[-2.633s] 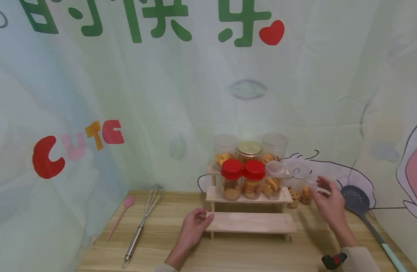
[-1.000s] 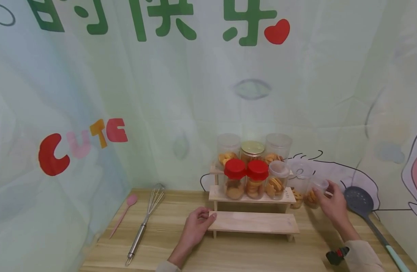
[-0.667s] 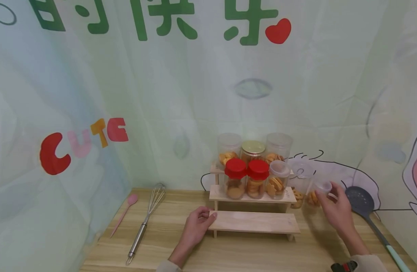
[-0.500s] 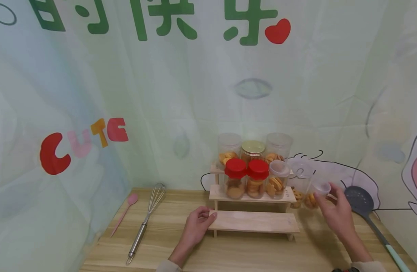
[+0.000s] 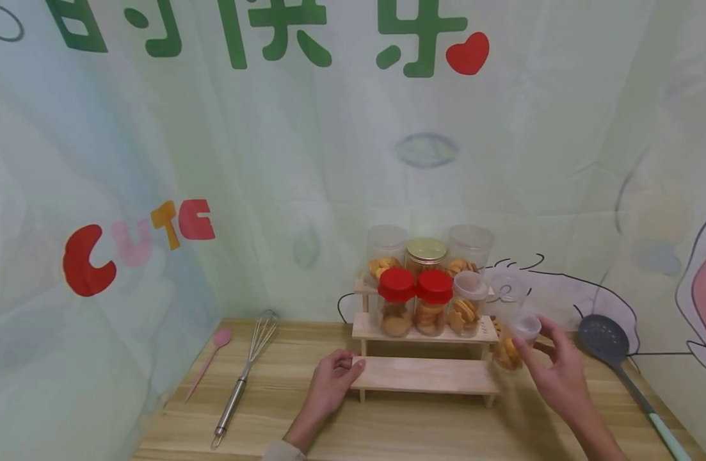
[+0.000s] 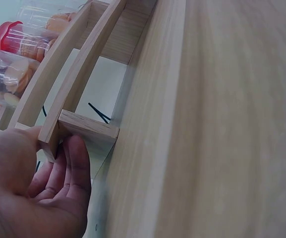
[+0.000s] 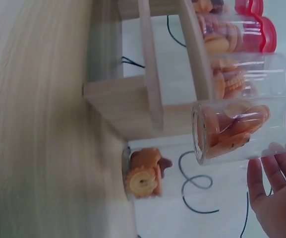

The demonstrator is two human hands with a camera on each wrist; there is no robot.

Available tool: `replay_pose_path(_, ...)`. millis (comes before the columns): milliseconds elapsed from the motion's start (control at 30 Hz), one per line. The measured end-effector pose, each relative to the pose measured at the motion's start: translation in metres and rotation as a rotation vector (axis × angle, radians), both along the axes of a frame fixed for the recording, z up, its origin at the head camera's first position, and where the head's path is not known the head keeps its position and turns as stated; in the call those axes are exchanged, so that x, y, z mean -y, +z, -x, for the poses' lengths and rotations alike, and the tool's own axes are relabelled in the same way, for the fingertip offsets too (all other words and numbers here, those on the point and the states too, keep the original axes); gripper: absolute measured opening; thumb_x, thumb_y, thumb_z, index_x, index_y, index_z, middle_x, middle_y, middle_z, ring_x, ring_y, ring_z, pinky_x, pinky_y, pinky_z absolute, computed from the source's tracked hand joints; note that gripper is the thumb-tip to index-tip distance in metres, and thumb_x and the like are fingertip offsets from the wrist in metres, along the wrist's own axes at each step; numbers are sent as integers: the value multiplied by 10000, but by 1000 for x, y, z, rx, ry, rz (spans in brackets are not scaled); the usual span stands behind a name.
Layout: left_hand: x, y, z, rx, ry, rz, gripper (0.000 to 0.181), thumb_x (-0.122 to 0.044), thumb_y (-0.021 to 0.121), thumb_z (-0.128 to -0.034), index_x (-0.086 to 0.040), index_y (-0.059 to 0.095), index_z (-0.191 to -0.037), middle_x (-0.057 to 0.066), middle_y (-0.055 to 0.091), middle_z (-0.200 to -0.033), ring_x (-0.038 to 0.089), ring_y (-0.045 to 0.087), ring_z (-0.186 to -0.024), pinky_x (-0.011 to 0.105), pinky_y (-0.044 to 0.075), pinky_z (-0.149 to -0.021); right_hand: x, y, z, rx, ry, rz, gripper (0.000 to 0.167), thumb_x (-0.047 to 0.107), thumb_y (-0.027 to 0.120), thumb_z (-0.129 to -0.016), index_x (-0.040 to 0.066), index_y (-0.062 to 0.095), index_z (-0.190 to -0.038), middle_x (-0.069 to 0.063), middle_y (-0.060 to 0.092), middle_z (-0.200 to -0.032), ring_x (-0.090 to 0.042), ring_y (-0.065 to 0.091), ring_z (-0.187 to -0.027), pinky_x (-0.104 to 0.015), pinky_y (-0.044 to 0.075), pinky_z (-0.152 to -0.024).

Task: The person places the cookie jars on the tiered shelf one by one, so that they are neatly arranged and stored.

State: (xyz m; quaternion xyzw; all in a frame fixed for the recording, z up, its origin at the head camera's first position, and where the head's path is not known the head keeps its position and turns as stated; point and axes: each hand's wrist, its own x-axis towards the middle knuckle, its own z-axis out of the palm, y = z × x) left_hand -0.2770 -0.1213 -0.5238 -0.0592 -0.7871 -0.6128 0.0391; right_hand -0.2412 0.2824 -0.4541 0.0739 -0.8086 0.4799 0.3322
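Note:
My right hand (image 5: 560, 374) pinches a clear cookie jar (image 5: 509, 351) with a translucent lid near its top. In the right wrist view this jar (image 7: 234, 130) is off the table, beside the rack's right end. My left hand (image 5: 331, 381) grips the left end of the bottom step of a three-step wooden rack (image 5: 424, 374), thumb on top and fingers below, as the left wrist view shows. Two red-lidded jars (image 5: 396, 301) and a clear-lidded jar (image 5: 468, 304) of cookies stand on the middle step. On the top step are two clear jars and a gold-lidded jar (image 5: 426, 251).
Another clear cookie jar (image 7: 145, 173) stands on the table behind the rack's right end. A grey slotted skimmer (image 5: 605, 339) lies at the far right. A whisk (image 5: 246, 371) and a pink spoon (image 5: 210, 362) lie at the left. A printed curtain (image 5: 306, 160) hangs behind.
My right hand reached the clear jar on the right, took hold of it near the lid, lifted it and brought it left toward the rack. My left hand stays on the bottom step.

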Motion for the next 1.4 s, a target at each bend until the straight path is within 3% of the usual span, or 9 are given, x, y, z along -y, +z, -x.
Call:
replay_pose_path(233,1,1,1,-4,2,8,387,-285,788,-1008,32,713,-1216,131,722,-1069,158,699,-936,201,568,-747,23,6,-1,-4,66,-8,526,-11,782,-967,-31,577,-1451,170,600,-1269,74,564,-1197,-44,500,-940)
replay_pose_path(433,3,0,2,3,2,8,393,-283,791,-1004,37,710,-1216,128,710,-1054,154,693,-924,203,564,-745,52,4,2,38,156,0,496,35,791,-979,24,599,-1437,-14,652,-1307,61,599,-1184,-90,540,-933)
replay_pose_path(533,3,1,2,8,1,13,398,-289,790,-1004,37,712,-1219,127,705,-1051,153,692,-927,204,564,-748,67,1,5,70,214,10,488,63,804,-977,64,619,-1428,-70,677,-1312,14,676,-1098,-160,587,-914)
replay_pose_path(667,3,1,1,11,2,21,401,-291,785,-1008,39,711,-1223,132,707,-1070,161,695,-945,203,566,-754,86,-3,8,110,259,-1,501,136,830,-970,117,633,-1430,-61,717,-1292,-90,749,-1005,-281,627,-912)
replay_pose_path(867,3,1,1,10,4,11,389,-272,788,-1006,44,707,-1219,136,711,-1090,163,691,-954,197,564,-750,109,-8,14,126,309,15,527,205,867,-946,172,649,-1425,-27,739,-1321,-148,742,-1085,-332,632,-919)
replay_pose_path(1100,2,-3,3,14,-2,1,383,-263,793,-998,45,710,-1211,117,692,-1034,139,684,-904,200,558,-725,128,-12,17,154,321,61,549,197,929,-878,153,686,-1368,-57,749,-1293,-101,739,-1033,-334,646,-877)
replay_pose_path(1400,0,-1,2,-11,-6,-5,378,-254,786,-1005,55,710,-1210,110,688,-1031,90,667,-868,198,553,-719,131,-18,20,111,363,70,604,99,949,-830,119,671,-1366,-86,725,-1281,-92,700,-1112,-367,666,-880)
